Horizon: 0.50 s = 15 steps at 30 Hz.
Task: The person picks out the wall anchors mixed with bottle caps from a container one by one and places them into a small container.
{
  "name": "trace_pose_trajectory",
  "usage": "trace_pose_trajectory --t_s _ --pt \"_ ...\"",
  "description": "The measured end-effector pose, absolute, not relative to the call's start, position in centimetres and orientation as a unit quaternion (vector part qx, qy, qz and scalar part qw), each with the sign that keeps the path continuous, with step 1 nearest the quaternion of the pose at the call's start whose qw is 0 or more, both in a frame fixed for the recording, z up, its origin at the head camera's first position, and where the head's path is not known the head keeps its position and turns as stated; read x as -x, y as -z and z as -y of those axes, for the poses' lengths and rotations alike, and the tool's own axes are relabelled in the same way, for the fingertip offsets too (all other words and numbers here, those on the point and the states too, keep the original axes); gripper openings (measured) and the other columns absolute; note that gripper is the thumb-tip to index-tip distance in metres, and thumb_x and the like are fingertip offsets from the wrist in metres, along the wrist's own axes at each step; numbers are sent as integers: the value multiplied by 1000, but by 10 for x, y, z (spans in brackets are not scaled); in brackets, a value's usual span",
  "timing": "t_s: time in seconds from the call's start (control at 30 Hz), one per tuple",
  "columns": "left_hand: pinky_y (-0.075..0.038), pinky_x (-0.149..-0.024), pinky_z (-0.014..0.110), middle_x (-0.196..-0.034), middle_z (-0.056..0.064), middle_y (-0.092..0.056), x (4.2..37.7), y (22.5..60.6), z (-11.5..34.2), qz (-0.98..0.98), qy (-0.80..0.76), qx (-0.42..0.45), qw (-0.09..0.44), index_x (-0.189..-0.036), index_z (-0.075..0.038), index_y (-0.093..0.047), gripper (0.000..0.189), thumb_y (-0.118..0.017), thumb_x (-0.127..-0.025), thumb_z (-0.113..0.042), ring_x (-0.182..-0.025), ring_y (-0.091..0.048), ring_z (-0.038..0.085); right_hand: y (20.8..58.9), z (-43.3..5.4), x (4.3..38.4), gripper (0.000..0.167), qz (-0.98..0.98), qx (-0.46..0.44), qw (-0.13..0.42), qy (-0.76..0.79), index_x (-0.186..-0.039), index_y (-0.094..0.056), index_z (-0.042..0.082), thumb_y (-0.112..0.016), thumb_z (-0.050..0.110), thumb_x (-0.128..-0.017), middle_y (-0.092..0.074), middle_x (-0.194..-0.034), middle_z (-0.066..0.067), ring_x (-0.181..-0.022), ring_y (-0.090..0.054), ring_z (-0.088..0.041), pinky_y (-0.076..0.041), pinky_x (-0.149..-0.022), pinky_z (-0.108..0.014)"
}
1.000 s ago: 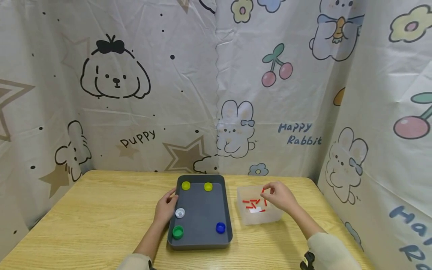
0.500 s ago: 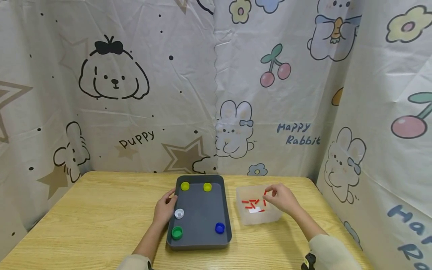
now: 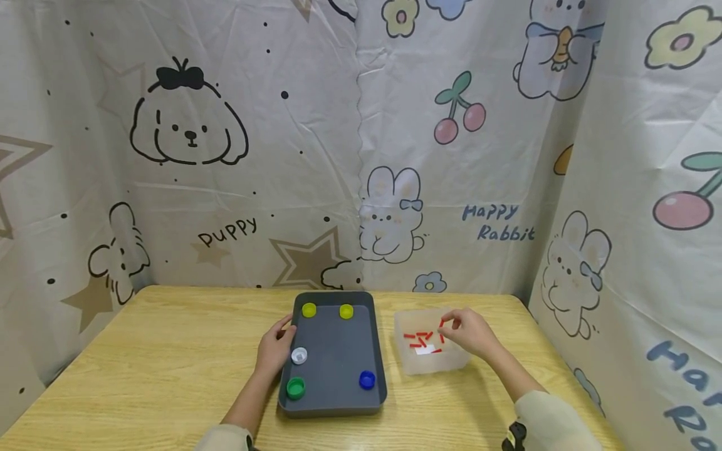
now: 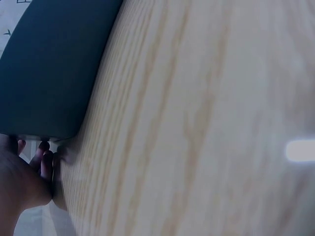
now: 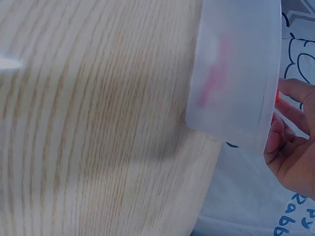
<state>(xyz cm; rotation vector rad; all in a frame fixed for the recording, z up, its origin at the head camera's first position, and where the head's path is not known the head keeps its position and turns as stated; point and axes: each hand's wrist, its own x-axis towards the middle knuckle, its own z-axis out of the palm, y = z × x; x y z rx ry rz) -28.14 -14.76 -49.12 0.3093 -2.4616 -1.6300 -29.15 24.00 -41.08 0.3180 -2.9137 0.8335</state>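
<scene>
A dark grey tray point(image 3: 335, 344) lies on the table, and my left hand point(image 3: 274, 347) holds its left side, thumb near the rim. In the left wrist view, the fingers point(image 4: 45, 164) of that hand curl at the tray's edge. Over the right side of a translucent plastic box point(image 3: 403, 360), my right hand point(image 3: 468, 329) pinches a small red stick point(image 3: 442, 324) between thumb and forefinger. More short red sticks point(image 3: 422, 341) lie scattered in the box, around a white patch. In the right wrist view, a bit of red point(image 5: 277, 94) shows between the fingertips, beside the box wall.
Inside the tray stand two yellow caps point(image 3: 309, 311) at the far end, a white cap point(image 3: 299, 356) on the left, a green cap point(image 3: 296, 388) at the near left and a blue cap point(image 3: 367, 379) at the near right. A patterned curtain point(image 3: 304, 188) hangs behind the wooden table point(image 3: 186, 351).
My right hand, with the red stick pinched, has shifted very slightly right and down over the box. My left hand stays at the tray, and the caps have not moved.
</scene>
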Motion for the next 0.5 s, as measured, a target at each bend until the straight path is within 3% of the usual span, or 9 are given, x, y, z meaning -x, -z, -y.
trace_pose_trajectory --t_s 0.5 --pt "-44 -90 45 -118 20 -60 283 491 149 825 550 -102 80 -138 -16 -48 43 -46 -97 -28 -104 -57 30 410 -234 289 28 956 -97 35 -274 -103 -68 0 -69 18 -81 -56 -79 -7 -71 -46 -18 -37 -58 -28"
